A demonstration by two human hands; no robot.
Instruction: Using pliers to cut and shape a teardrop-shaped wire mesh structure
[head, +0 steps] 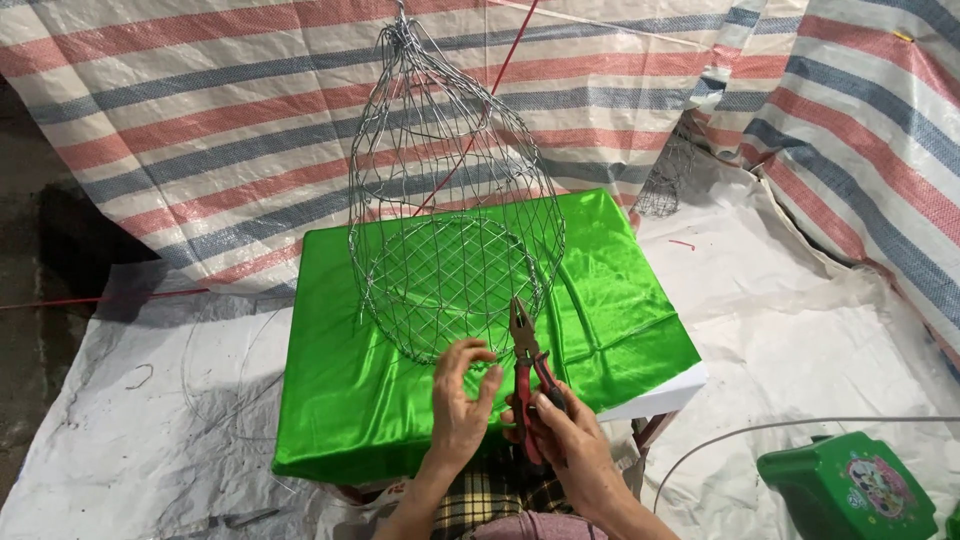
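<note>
Hanging wire basket (450, 200) — diamond mesh, teardrop-shaped, red-handled pliers (528, 362) at rim
</note>
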